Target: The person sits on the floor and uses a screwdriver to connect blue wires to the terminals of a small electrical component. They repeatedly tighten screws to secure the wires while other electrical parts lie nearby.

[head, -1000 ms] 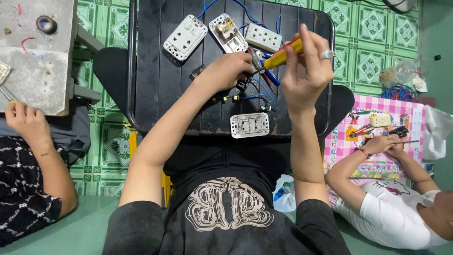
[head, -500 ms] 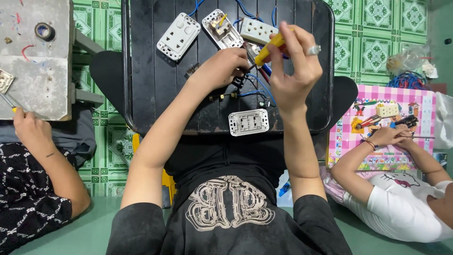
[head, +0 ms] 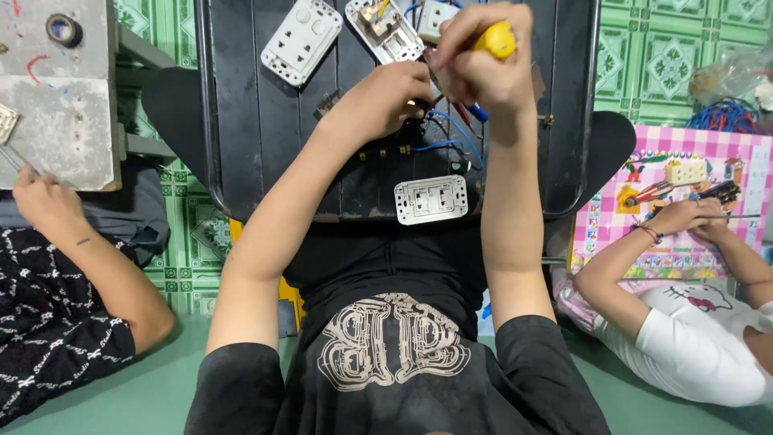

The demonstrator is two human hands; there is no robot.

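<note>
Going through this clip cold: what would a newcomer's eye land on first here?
The yellow screwdriver handle, gripped by the right hand at top centre over a black tray. Beside it the left hand presses on a dark part among blue wires. White socket plates lie around them on the tray, and other people's arms work at both edges.

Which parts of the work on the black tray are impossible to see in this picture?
- Head view: the screwdriver tip is hidden by the right hand; only the yellow handle shows.
- Head view: the small part under the left hand is covered by its fingers.
- Head view: the white socket at the top is cut off by the picture edge.
- Head view: where the blue wires end is hidden.
</note>
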